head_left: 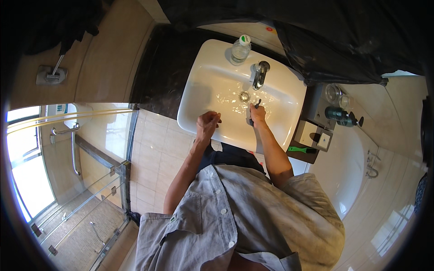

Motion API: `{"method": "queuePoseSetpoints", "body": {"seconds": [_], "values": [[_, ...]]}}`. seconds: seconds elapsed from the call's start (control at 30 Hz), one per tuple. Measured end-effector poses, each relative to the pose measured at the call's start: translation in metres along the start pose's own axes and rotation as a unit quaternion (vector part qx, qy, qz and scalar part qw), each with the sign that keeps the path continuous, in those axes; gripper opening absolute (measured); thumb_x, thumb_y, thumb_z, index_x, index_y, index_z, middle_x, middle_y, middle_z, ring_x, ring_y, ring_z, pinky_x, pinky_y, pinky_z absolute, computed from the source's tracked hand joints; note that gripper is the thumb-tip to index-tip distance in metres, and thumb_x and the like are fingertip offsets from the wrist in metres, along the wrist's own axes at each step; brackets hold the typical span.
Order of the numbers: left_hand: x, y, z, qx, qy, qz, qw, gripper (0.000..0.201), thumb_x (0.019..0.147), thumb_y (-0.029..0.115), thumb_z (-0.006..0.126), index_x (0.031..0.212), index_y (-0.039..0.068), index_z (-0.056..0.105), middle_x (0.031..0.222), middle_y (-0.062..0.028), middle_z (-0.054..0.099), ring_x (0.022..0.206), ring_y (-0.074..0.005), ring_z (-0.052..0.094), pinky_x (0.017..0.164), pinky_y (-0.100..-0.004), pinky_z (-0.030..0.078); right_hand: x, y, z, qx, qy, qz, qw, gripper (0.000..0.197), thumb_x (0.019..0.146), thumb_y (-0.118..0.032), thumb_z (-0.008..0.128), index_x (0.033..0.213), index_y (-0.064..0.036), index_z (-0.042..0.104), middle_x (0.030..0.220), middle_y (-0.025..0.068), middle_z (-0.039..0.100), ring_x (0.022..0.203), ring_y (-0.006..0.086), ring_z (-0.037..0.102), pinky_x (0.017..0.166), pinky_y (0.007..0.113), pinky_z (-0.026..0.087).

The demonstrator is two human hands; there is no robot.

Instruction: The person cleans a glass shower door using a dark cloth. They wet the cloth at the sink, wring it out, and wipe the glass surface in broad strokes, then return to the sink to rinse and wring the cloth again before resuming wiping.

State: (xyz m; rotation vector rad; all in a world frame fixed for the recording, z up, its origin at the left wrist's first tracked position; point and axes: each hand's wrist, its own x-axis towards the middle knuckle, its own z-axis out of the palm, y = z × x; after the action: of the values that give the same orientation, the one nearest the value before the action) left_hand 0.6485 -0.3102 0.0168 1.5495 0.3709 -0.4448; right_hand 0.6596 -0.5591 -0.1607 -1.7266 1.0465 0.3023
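My right hand [258, 114] is closed around a slim dark object [258, 104] over the white sink [192, 92]. One end sticks out past the fingers toward the faucet, and its kind is too small to make out. My left hand [207, 122] hangs over the sink's near left part with fingers curled and pressed together; what they hold, if anything, is hidden. A chrome faucet [260, 77] points at the round drain [244, 96], and bright water glints spread around it. On the sink's back rim stands a clear bottle [239, 52] with a white and green cap.
Right of the sink, a dark counter holds a green brush [298, 149], a box [308, 133], dark green pump bottles [337, 114] and clear glass jars [333, 92]. A white bathtub [339, 176] lies beyond. Black plastic sheeting [330, 40] hangs behind; a glass shower partition [90, 189] is at left.
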Motion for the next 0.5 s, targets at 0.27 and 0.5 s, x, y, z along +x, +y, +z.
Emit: {"method": "queuePoseSetpoints", "body": {"seconds": [0.27, 0.5], "values": [[-0.007, 0.000, -0.012, 0.005, 0.042, -0.010, 0.999, 0.025, 0.093, 0.019, 0.066, 0.096, -0.006, 0.069, 0.075, -0.0082, 0.069, 0.062, -0.0128, 0.060, 0.058, -0.0269, 0.049, -0.017, -0.034, -0.003, -0.268, 0.050, -0.180, 0.945, 0.039, 0.088, -0.044, 0.066, 0.104, -0.0078, 0.068, 0.088, 0.0202, 0.073, 0.085, 0.0389, 0.071, 0.077, 0.049, 0.055], [-0.019, -0.012, -0.018, 0.020, 0.076, -0.029, 0.996, 0.030, 0.092, 0.022, 0.065, 0.099, -0.007, 0.069, 0.078, -0.0103, 0.071, 0.064, -0.0141, 0.062, 0.060, -0.0279, 0.050, -0.041, -0.061, 0.009, 0.165, -0.219, -0.006, 0.961, 0.042, 0.086, -0.011, 0.074, 0.122, -0.0122, 0.052, 0.089, 0.0123, 0.065, 0.074, 0.0310, 0.069, 0.058, 0.046, 0.057]]}}
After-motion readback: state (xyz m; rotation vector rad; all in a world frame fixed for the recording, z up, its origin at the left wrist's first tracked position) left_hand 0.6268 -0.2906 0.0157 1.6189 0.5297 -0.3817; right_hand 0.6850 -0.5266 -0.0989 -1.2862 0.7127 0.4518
